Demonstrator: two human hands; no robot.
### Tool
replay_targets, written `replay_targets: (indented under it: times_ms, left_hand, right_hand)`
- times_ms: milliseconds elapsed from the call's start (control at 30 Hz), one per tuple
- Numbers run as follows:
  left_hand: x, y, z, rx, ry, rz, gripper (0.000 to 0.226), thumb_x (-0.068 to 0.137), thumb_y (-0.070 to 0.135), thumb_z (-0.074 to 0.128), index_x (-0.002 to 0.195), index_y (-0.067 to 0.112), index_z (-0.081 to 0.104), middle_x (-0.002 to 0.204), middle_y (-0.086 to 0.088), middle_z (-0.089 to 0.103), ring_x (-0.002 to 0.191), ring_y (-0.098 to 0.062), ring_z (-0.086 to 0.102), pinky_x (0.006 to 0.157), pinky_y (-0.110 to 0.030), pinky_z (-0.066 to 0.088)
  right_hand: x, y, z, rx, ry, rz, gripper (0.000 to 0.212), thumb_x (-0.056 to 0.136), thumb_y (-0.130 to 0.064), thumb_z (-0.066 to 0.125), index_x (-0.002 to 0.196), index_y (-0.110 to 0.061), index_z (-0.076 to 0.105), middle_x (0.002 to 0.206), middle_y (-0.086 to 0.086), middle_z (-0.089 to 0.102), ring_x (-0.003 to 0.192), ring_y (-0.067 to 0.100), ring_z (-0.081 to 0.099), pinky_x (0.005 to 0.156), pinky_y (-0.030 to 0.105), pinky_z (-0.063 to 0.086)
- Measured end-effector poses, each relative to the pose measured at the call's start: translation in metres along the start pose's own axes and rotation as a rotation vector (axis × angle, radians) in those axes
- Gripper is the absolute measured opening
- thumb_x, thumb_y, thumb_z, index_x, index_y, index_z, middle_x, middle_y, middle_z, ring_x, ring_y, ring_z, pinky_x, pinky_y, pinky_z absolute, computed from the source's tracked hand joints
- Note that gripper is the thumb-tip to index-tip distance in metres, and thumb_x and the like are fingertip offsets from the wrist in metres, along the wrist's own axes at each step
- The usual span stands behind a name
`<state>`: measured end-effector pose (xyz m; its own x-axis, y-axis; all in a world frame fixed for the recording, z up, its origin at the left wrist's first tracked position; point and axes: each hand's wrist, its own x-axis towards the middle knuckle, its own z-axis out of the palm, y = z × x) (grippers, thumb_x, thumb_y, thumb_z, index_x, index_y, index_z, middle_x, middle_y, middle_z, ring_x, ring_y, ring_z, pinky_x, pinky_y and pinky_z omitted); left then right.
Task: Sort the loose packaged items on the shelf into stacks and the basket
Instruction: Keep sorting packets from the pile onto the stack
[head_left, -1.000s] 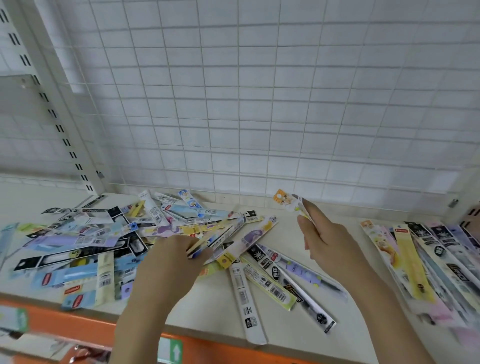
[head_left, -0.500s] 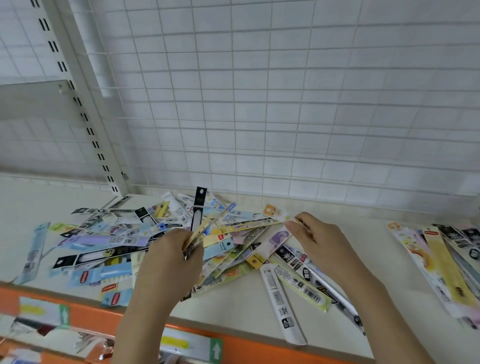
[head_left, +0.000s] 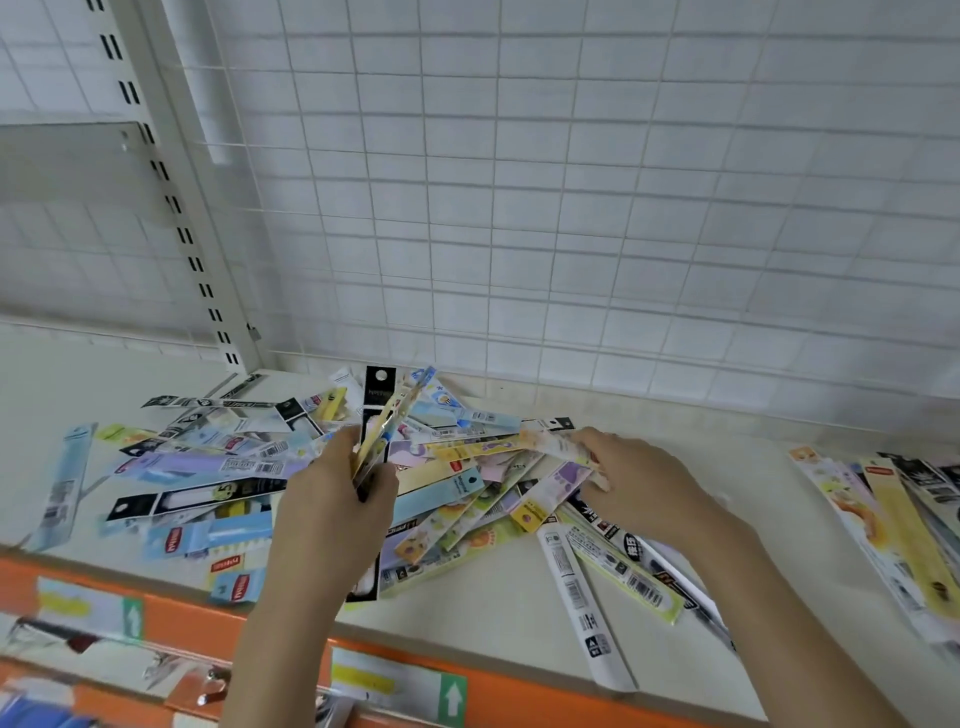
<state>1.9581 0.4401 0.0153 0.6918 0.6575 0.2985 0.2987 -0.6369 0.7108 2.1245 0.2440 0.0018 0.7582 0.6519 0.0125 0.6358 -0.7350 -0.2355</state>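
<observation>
Shelf (head_left: 493, 613): cream surface across the lower half of the frame, orange front edge (head_left: 519, 696) along the bottom carrying price labels with white arrows on green.

Loose pile of packaged items (head_left: 218, 467): long, flat pen-style packets in blue, yellow, purple, black and white, heaped crosswise at centre left, overlapping one another; several trail toward the lower centre, including a white packet (head_left: 582, 608) lying nearest the shelf edge.

Sorted stack (head_left: 893, 525): packets laid roughly parallel at the right edge of the frame, well apart from the pile, partly cut off by the frame.

Left hand (head_left: 337, 499): centre of frame, over the pile, fingers curled round a small bundle of packets (head_left: 382, 415) held upright; a black-topped packet with a hang hole rises highest. The hand and forearm hide part of the pile beneath.

Right hand (head_left: 639, 483): right of centre, fingers pinching the end of a pale, orange-tinted packet (head_left: 550, 441) lying across the top of the pile; blurred.

Wire grid panel (head_left: 571, 208): white, behind the shelf, filling the upper frame. Slotted upright post (head_left: 171, 197): upper left.

Basket: not seen.
</observation>
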Motion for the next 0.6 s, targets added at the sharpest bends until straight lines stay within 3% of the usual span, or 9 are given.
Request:
replay_targets:
  times_ms: [100,167,233,300,400,467,533,600]
  left_hand:
    - [-0.001,-0.002,-0.001,0.002,0.006,0.018,0.010,0.090,0.019,0.055,0.097,0.012,0.057,0.049,0.002,0.044,0.045,-0.015,0.041,0.046,-0.027,0.029]
    - [0.000,-0.002,-0.002,-0.030,0.004,0.012,0.019,0.089,0.027,0.057,0.078,0.016,0.048,0.046,0.002,0.041,0.045,-0.014,0.041,0.046,-0.027,0.028]
    - [0.002,-0.003,-0.003,-0.037,0.004,0.014,0.022,0.088,0.031,0.058,0.077,0.017,0.045,0.045,0.003,0.041,0.045,-0.012,0.042,0.047,-0.026,0.028]
    - [0.004,-0.003,-0.004,-0.030,0.012,0.011,0.018,0.089,0.030,0.058,0.081,0.016,0.049,0.046,0.003,0.043,0.046,-0.011,0.043,0.047,-0.025,0.028]
    - [0.006,-0.002,-0.004,-0.026,0.029,0.017,0.019,0.090,0.027,0.056,0.077,0.016,0.050,0.046,0.003,0.044,0.046,-0.011,0.044,0.046,-0.024,0.027]
    - [0.008,-0.002,-0.004,-0.018,0.028,0.027,0.024,0.091,0.026,0.053,0.069,0.020,0.046,0.047,0.001,0.047,0.047,-0.015,0.046,0.046,-0.026,0.029]
    - [0.010,-0.001,-0.004,-0.037,0.004,0.025,0.026,0.093,0.024,0.049,0.068,0.020,0.048,0.053,0.000,0.056,0.052,-0.019,0.055,0.048,-0.029,0.036]
    - [0.011,0.001,-0.001,-0.060,-0.019,0.017,0.025,0.095,0.020,0.046,0.073,0.014,0.056,0.052,0.004,0.057,0.049,-0.015,0.053,0.047,-0.027,0.036]
  right_hand:
    - [0.006,-0.004,-0.001,-0.079,-0.099,0.001,0.051,0.085,-0.020,0.048,0.130,-0.042,0.041,0.100,-0.005,0.056,0.090,0.019,0.054,0.063,0.028,0.036]
    - [0.011,-0.005,-0.001,-0.083,-0.112,-0.025,0.047,0.086,-0.018,0.046,0.124,-0.046,0.048,0.102,-0.008,0.060,0.090,0.016,0.054,0.063,0.026,0.037]
    - [0.015,-0.006,-0.001,-0.101,-0.097,-0.058,0.038,0.090,-0.025,0.048,0.119,-0.048,0.054,0.107,-0.010,0.063,0.094,0.014,0.056,0.067,0.026,0.040]
    - [0.018,-0.005,-0.002,-0.131,-0.067,-0.073,0.027,0.093,-0.033,0.049,0.115,-0.045,0.059,0.099,-0.008,0.062,0.093,0.017,0.059,0.065,0.026,0.040]
    - [0.018,-0.002,-0.008,-0.185,0.005,-0.057,0.021,0.095,-0.038,0.047,0.109,-0.032,0.062,0.079,-0.009,0.041,0.081,0.017,0.051,0.056,0.026,0.033]
    - [0.015,0.001,-0.016,-0.158,0.080,-0.050,0.018,0.094,-0.041,0.048,0.101,-0.031,0.061,0.079,-0.009,0.035,0.078,0.016,0.049,0.052,0.022,0.028]
    - [0.010,0.003,-0.026,-0.096,0.160,-0.046,0.013,0.092,-0.038,0.053,0.097,-0.029,0.061,0.088,-0.009,0.038,0.081,0.014,0.046,0.052,0.022,0.027]
    - [0.005,0.004,-0.035,-0.050,0.219,-0.031,0.013,0.092,-0.030,0.053,0.082,-0.021,0.054,0.084,-0.007,0.041,0.081,0.016,0.042,0.053,0.025,0.028]
